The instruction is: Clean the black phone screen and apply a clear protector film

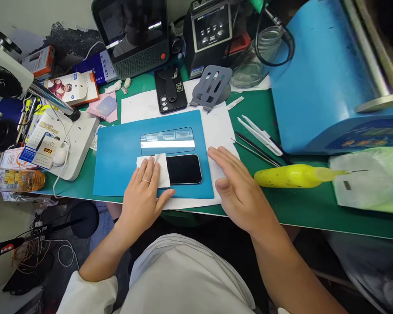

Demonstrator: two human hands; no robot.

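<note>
My left hand [142, 189] lies flat, fingers stretched out, on a white tissue [164, 171] that covers the left part of a black-screened phone [185, 169]. The phone rests on a blue mat [118, 148]. Just beyond it on the same mat is a clear, dark-edged glass panel [167, 144] that reflects light. To the right of the mat, my right hand [237, 189] is held with its fingers extended and nothing in it. It is nearest the mat's right edge and the white paper [219, 131] beneath.
Tweezers [260, 135] and a yellow squeeze bottle [288, 176] with a needle tip lie at right, before a large blue machine [314, 87]. Behind the mat are a black phone back [170, 90] and a grey stand [212, 86]. A microscope base [77, 144] stands left.
</note>
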